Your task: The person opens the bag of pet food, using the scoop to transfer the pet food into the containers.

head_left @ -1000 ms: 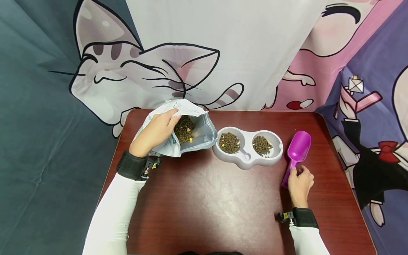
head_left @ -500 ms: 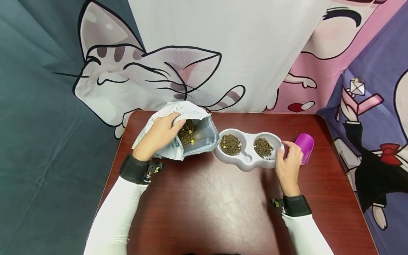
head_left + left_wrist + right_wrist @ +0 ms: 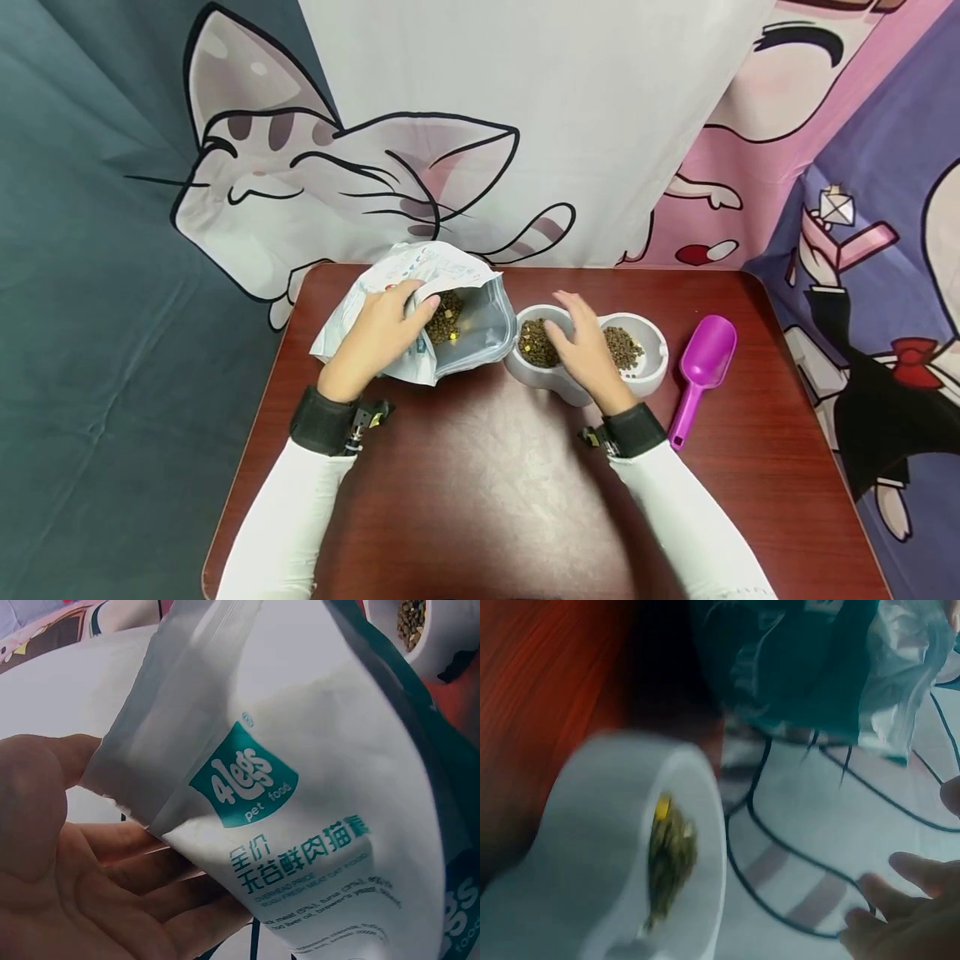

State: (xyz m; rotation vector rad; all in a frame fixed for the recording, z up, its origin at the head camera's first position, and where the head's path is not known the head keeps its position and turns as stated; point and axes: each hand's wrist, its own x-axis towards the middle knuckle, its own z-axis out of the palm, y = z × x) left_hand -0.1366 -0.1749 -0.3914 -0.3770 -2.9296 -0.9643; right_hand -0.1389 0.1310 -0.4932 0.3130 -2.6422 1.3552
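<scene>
Left hand [image 3: 375, 337] grasps the open 4Legs cat-food bag [image 3: 480, 325] at its folded rim, thumb toward the mouth, fingers against the white panel; firmness of hold: cannot tell. Right hand [image 3: 588, 348] is released, holding nothing; fingers spread over the middle of the pale grey double pet bowl [image 3: 538, 377], apart from it in the right-wrist view.

Change, last second: right hand was at the handle of the purple scoop [image 3: 707, 358], then at the bowl's right end, now farther left. Scoop lies let go on the wooden table [image 3: 450, 508]. Left hand and bag nearly unchanged. Judged meaning: scooping at least paused, kibble [image 3: 537, 343] in both hollows, right hand freed.

Orientation: bag stands far left, mouth facing up and rightward, kibble visible inside; body foreshortened, so its long axis is uncertain. Double bowl, immediately right of the bag, runs left to right. Scoop, at the right, slants: scooping end far, handle end near and slightly left.
</scene>
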